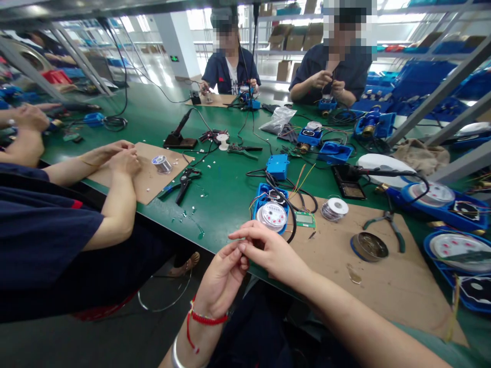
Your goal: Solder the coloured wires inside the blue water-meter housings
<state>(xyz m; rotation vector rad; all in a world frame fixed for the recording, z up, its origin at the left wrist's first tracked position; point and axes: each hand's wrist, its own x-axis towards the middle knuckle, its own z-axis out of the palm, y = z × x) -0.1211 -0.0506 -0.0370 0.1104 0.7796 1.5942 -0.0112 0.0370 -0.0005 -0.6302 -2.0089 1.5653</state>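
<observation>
My left hand (222, 280), with a red cord bracelet at the wrist, is raised at the table's front edge, its thumb and fingers pinched together. My right hand (270, 251) meets it from the right, fingertips pressed to the left ones. Whatever lies between them is too small or hidden to make out. Just beyond my hands sits an open blue meter housing (272, 207) with a round white dial and a black cable. Beside it are a small green circuit board (305, 219) with a display and a spool of solder wire (335, 208).
A brown board (387, 286) carries a round tin (369, 246) and green-handled pliers (390, 225). A soldering iron (376, 173) rests right of centre. Wire strippers (183, 185) lie left. A co-worker's hands (125, 158) are at the left; two people sit opposite. More blue housings (460, 255) line the right.
</observation>
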